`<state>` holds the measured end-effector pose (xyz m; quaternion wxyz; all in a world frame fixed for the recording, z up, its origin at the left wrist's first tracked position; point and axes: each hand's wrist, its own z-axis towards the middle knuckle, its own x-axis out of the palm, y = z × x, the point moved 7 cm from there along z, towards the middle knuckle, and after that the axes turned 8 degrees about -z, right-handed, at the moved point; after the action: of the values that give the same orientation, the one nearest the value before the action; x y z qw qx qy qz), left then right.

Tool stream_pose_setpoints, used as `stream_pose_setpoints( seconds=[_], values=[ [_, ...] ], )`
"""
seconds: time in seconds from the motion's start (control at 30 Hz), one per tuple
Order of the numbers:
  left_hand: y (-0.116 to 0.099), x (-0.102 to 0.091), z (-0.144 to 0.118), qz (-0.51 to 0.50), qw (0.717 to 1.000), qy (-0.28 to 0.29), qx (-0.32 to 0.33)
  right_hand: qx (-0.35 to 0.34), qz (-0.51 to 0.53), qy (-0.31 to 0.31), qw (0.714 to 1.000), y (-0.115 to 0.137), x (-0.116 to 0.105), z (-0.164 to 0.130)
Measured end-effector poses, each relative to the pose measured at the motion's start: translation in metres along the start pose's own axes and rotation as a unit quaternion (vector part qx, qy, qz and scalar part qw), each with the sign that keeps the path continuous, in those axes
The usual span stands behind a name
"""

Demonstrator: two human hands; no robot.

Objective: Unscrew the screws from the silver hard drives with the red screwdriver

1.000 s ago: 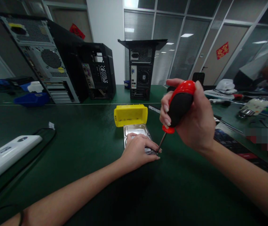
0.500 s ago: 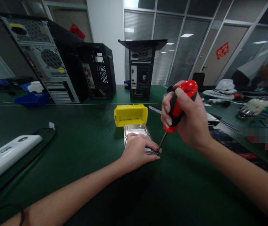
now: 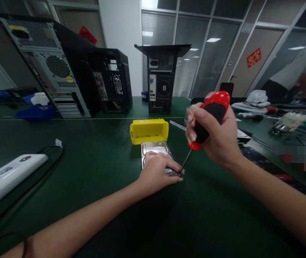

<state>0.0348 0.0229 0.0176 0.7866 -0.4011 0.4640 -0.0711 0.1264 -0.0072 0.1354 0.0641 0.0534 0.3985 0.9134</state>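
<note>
the right hand point(image 3: 220, 141) has its fingers clamped round a red-black screwdriver point(image 3: 218, 108); the left hand point(image 3: 155, 170) grips and partly hides the hard drive point(image 3: 155, 146) on the tabletop point(image 3: 96, 154), yellow bin point(image 3: 149, 131) just behind.

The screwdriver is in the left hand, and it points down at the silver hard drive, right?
Not quite: the head view shows the screwdriver in the right hand, not the left hand. It does point down at the silver hard drive.

Green tabletop point(image 3: 94, 161), silver hard drive point(image 3: 155, 146), yellow bin point(image 3: 149, 130), blue tray point(image 3: 36, 112), three computer cases point(image 3: 124, 80)
</note>
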Motion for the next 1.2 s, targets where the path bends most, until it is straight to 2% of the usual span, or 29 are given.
stream_pose_setpoints(
  seconds=[0.17, 0.27, 0.5, 0.8, 1.0, 1.2],
  values=[
    [0.0, -0.0006, 0.0012, 0.006, 1.0, 0.0, -0.003, 0.008, 0.065, 0.037, 0.997, 0.0026, 0.0054, -0.0017],
    [-0.0007, -0.0001, 0.0016, 0.004, 1.0, 0.006, -0.006, 0.023, 0.064, 0.066, 0.995, -0.0007, 0.0087, -0.0021],
    [-0.0015, -0.0002, 0.0017, 0.003, 1.0, 0.003, -0.005, 0.0, 0.019, 0.012, 1.0, 0.0028, 0.0041, -0.0015],
    [0.0016, 0.0013, 0.0015, 0.007, 1.0, 0.005, 0.0, 0.027, 0.061, 0.066, 0.996, 0.0019, 0.0089, -0.0018],
    [0.0004, 0.0011, 0.0013, 0.009, 1.0, 0.004, 0.002, 0.023, 0.04, 0.015, 0.999, 0.0032, 0.003, -0.0007],
    [0.0004, -0.0002, 0.0013, 0.008, 1.0, 0.004, 0.0, 0.023, 0.041, 0.042, 0.998, 0.0054, 0.0071, -0.0012]
  ],
)
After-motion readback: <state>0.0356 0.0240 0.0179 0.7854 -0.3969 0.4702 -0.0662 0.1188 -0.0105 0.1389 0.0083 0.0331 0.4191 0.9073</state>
